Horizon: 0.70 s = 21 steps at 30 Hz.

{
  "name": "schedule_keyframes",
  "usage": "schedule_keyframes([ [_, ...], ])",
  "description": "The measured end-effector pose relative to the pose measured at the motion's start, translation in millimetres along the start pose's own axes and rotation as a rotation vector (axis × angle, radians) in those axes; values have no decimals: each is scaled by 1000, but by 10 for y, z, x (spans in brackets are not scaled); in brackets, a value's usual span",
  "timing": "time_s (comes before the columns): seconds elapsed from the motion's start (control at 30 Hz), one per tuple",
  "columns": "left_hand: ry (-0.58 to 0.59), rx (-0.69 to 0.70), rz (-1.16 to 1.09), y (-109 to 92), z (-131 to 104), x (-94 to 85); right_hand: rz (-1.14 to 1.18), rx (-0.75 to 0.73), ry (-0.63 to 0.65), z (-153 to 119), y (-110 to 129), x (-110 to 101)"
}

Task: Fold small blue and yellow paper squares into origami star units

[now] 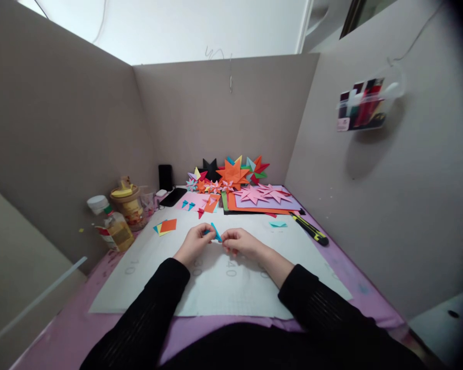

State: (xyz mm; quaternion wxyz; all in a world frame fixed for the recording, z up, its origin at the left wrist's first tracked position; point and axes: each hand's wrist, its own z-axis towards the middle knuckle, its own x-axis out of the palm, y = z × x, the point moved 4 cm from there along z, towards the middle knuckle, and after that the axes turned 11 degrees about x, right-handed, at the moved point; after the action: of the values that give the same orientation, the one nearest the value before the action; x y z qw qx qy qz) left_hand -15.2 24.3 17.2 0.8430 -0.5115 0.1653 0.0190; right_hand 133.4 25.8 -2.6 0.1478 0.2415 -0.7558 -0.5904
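Both hands meet over the middle of the white mat (146,288), pinching a small folded piece of blue paper (216,232). My left hand (199,240) grips its left side between thumb and fingers. At its lower right end the fingertips of my right hand (242,241) are closed on it. The exact folds are too small to make out. To the left lie orange, yellow and blue paper squares (168,225). Beyond the hands, small folded blue pieces (188,205) and a red one (200,212) rest on and beside a pink sheet (195,198).
Folded paper stars (233,173) stand along the back wall, with pink stars (252,194) on stacked coloured sheets. A yellow-black utility knife (310,229) and a turquoise folded paper (278,224) lie right. Left are a bottle (118,231), a jar (127,205) and a phone (173,197).
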Motion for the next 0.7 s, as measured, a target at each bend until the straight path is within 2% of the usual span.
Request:
schedule_keyframes([
  [0.2,-30,7,26,-42,-9,6,-131,-109,-205,16,29,-19],
  [0.53,-77,-14,20,-23,-5,0,-250,-230,-311,16,18,23],
  [0.7,-137,-23,22,-12,-13,-20,-314,-311,-370,-16,61,56],
])
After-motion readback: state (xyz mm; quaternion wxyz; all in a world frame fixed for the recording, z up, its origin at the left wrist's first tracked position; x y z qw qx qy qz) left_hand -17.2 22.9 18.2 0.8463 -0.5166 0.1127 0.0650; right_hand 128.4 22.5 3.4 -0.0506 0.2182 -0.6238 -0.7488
